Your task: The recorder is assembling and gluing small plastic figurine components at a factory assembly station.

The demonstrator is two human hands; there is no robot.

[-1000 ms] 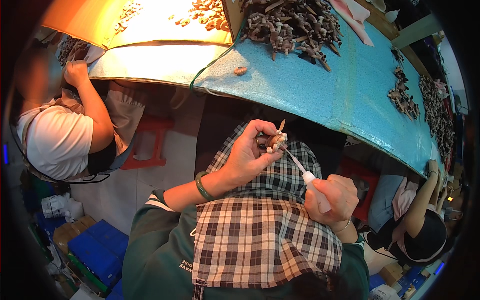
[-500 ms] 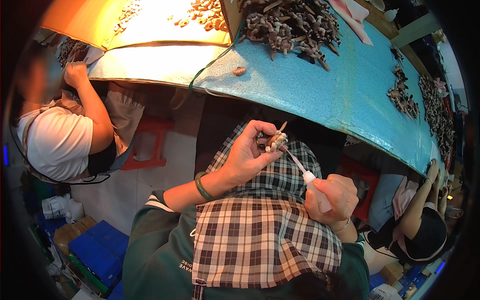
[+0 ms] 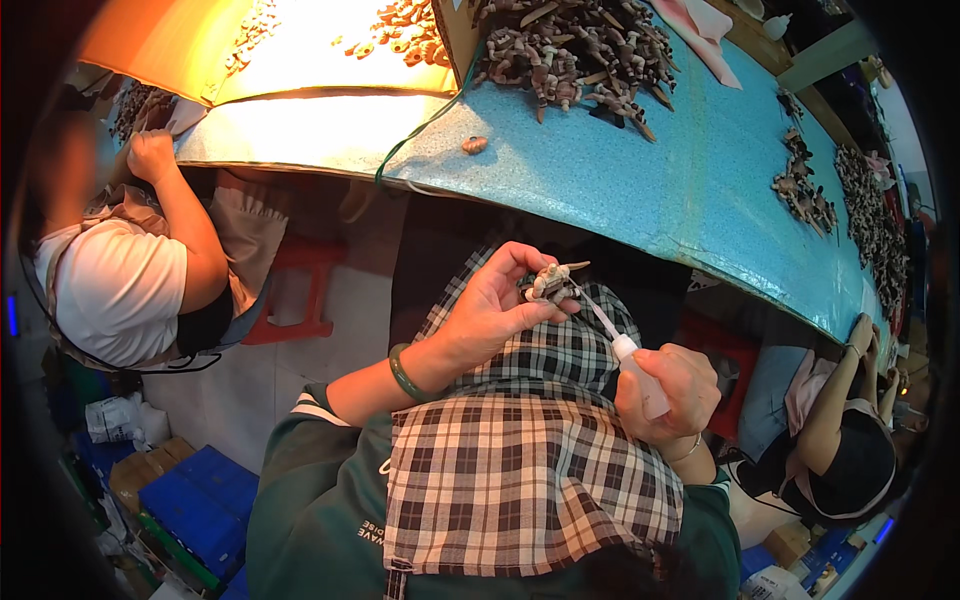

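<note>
Between the thumb and fingers of my left hand point(image 3: 497, 297) is a small brown-and-white figurine point(image 3: 548, 284), with a flat tan blade-like piece sticking out to the right. My right hand point(image 3: 672, 393) grips a white squeeze bottle point(image 3: 648, 385) with a long thin nozzle. The nozzle points up and left, its tip at the figurine's right side; whether it touches I cannot tell. Both hands are over my checked apron point(image 3: 530, 470), just short of the table edge. What the bottle contains is not clear.
On the blue table point(image 3: 620, 190) lies a heap of similar figurines point(image 3: 570, 60), with a single small brown piece point(image 3: 474, 145) nearer me. A lit box point(image 3: 330, 60) holds small parts. Co-workers sit at left point(image 3: 115, 280) and right point(image 3: 840, 440). Blue crates point(image 3: 200, 500) stand at lower left.
My left hand has turned the figurine, so its blade-like piece now points right instead of up. The bottle has shifted slightly down and right with my right hand.
</note>
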